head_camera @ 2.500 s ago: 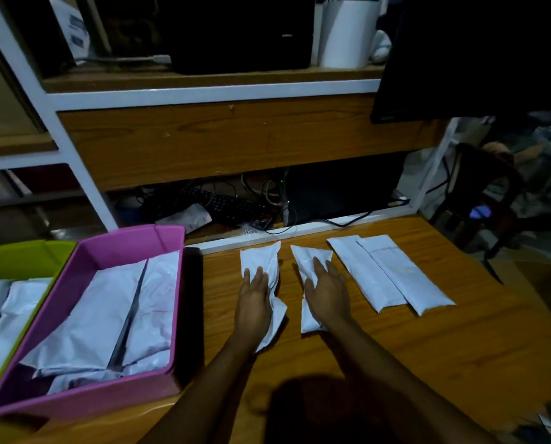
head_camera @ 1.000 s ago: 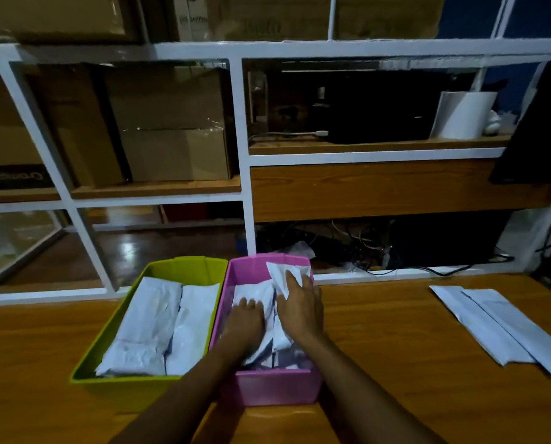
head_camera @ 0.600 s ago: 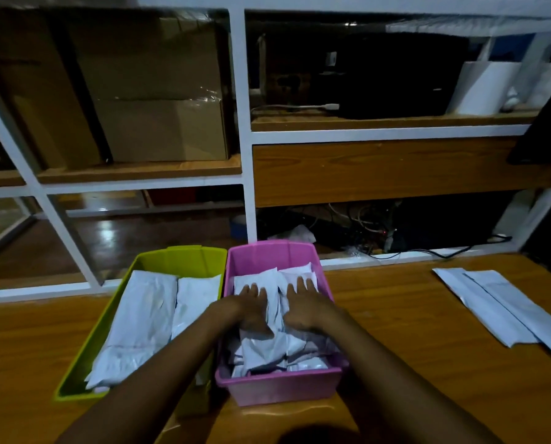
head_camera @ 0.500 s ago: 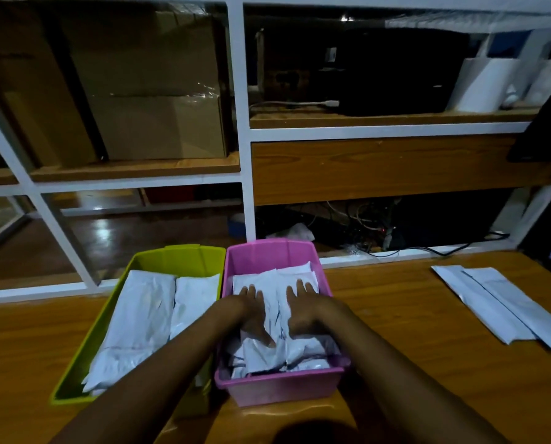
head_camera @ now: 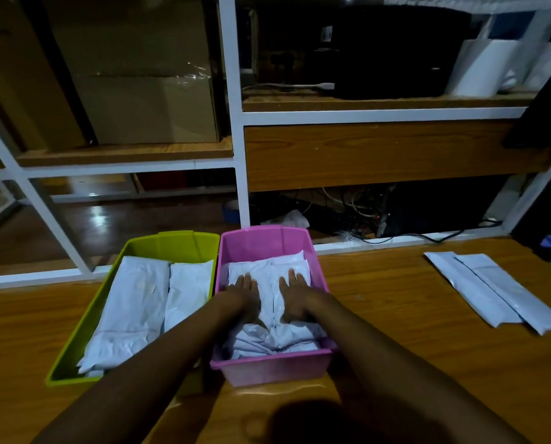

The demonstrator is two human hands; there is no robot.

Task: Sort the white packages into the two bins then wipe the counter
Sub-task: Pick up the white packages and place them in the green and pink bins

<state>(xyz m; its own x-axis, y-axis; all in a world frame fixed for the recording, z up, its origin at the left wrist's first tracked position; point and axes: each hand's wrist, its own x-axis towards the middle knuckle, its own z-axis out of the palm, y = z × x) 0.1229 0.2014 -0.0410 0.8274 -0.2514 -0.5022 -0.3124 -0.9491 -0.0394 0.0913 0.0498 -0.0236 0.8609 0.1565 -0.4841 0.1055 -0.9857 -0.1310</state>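
White plastic packages in the pink bin [head_camera: 269,339]: crumpled heap, piled close to the rim of the pink rectangular plastic bin [head_camera: 267,368].
Left hand [head_camera: 243,294]: laid flat on the heap, fingers straight, pressing down, grasping nothing.
Right hand [head_camera: 295,298]: flat just beside the left, fingers straight, likewise pressing and grasping nothing.
Lime-green rectangular plastic bin [head_camera: 171,243]: touching the pink bin's left wall, holding smoother white packages [head_camera: 139,299] laid side by side.
Two flat white packages on the counter [head_camera: 492,293]: overlapping, well apart from both bins, at the right end of the brown wooden counter [head_camera: 396,315].
Step in hand: probably tamping the load down in the pink bin, sorting nearly finished.
Next move: probably lifting both hands clear, reaching right for the overlapped pair, peeling one from the other, picking the proper bin for each.
Wiping: not yet begun; no cloth visible near the hands.
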